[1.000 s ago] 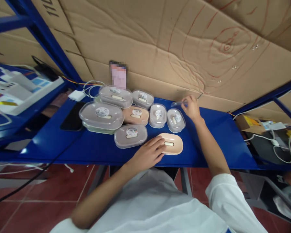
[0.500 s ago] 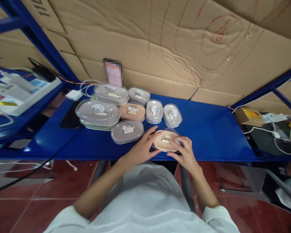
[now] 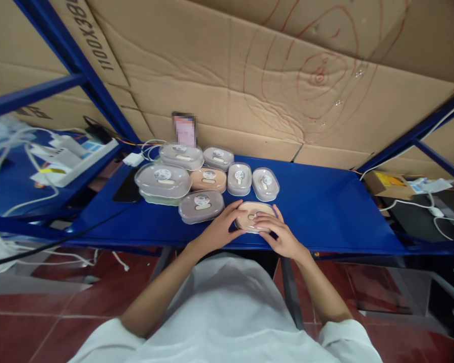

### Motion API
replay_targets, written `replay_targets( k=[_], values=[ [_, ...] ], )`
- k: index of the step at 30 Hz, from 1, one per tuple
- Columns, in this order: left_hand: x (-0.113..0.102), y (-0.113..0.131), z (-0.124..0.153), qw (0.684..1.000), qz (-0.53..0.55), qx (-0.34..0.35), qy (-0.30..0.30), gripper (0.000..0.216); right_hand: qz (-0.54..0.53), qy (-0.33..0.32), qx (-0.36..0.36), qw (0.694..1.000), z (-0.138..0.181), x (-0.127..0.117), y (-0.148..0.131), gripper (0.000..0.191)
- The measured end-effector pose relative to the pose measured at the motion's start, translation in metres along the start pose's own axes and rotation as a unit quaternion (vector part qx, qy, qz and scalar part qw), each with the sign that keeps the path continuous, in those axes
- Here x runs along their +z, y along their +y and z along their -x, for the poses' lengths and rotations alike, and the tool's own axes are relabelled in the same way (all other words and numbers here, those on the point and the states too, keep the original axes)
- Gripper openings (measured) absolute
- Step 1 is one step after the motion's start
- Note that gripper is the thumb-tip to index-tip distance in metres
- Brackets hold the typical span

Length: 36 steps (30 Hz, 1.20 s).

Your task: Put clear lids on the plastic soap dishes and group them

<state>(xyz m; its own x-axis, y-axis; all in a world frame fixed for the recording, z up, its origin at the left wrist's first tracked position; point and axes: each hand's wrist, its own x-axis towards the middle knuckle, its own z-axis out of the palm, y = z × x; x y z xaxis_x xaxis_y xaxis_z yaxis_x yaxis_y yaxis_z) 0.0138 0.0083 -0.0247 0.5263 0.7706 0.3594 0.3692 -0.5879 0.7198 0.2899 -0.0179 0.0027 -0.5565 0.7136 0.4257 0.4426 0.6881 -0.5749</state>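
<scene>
In the head view, a peach food container (image 3: 249, 209) with a clear lid sits near the table's front edge. My left hand (image 3: 221, 225) grips its left side, thumb low at the front and fingers along the rim. My right hand (image 3: 286, 241) holds it from the right, fingers lying across the lid and partly hiding it. Just left of my left hand is a grey lidded container (image 3: 202, 207) with a round sticker. Two small pale containers (image 3: 239, 179) stand behind. Another peach container (image 3: 209, 179) lies among larger grey ones (image 3: 162, 179).
The blue table (image 3: 325, 212) backs onto a cardboard wall (image 3: 204, 75), where a phone (image 3: 184, 132) leans. A flat black object (image 3: 125, 187) lies left of the containers. A black cable (image 3: 98, 224) crosses the left side. Blue frame posts (image 3: 109, 96) stand either side.
Both hands have closed in on the peach container, the right hand's fingers now lying over its lid. The camera view has shifted slightly; the other containers keep their arrangement.
</scene>
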Motion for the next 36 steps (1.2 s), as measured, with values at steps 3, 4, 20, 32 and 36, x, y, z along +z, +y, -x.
replay_targets(
  k=[3,4,20,32,36],
  values=[
    [-0.001,0.000,-0.001,1.000,0.005,-0.005,0.011,0.057,0.047,-0.025,-0.017,0.998,-0.003,0.002,0.002,0.041],
    [-0.001,0.000,-0.002,1.000,0.005,-0.008,0.017,0.057,0.073,-0.036,-0.026,0.996,-0.004,0.003,0.003,0.044],
    [0.003,-0.002,-0.004,1.000,0.002,0.000,0.011,0.074,0.287,-0.025,-0.031,0.957,-0.008,0.012,0.013,0.058],
    [-0.001,0.026,0.000,0.933,-0.228,0.268,0.068,0.036,0.199,0.092,0.054,0.974,-0.057,-0.026,0.047,0.053],
    [0.009,0.040,-0.003,0.857,-0.260,0.443,-0.038,0.018,0.239,0.003,0.100,0.966,-0.110,-0.046,0.078,0.051]
  ],
)
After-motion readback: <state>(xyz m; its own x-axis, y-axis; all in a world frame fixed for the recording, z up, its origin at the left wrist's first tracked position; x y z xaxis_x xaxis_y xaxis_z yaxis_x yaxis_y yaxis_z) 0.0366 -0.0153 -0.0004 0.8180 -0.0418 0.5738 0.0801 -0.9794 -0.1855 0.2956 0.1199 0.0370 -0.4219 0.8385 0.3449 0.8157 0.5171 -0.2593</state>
